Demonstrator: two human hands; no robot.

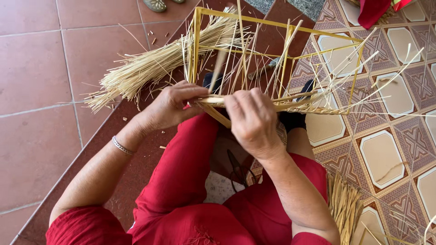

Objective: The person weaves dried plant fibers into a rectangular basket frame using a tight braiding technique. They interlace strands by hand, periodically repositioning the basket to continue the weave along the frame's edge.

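Terracotta floor tiles (32, 68) fill the left of the view; a patterned tiled floor (386, 154) in cream and brown fills the right, and a dark red strip runs between them under you.

Red clothing (190, 181): your trousers and sleeves, both knees raised towards the work.

Yellow wire frame (281, 50): box-shaped, standing on the floor just beyond your knees, its near bottom rail across your lap line. Loose straw strands (240, 54) rise through it and fan out to the right.

Straw bundle (150, 68): pale, thick, lying on the floor left of the frame, cut ends pointing left, its far end touching the frame's left upright.

Second straw bundle (345, 204): beside your right thigh, lower right, partly hidden by your arm.

Left hand (170, 106): forearm reaching in from lower left, wrist bent, fingers curled shut, pinching strands at the near rail where the woven straw edge (318, 109) begins. A silver bracelet (121, 146) sits on that wrist.

Right hand (252, 120): forearm coming up from lower right, back of the hand to the camera, fingers folded down over the same rail and gripping the straw there, just beside your left hand.

Black sock (293, 119): your foot, under the frame's near rail.

Scissors (238, 170): dark, lying on the floor between your thighs.
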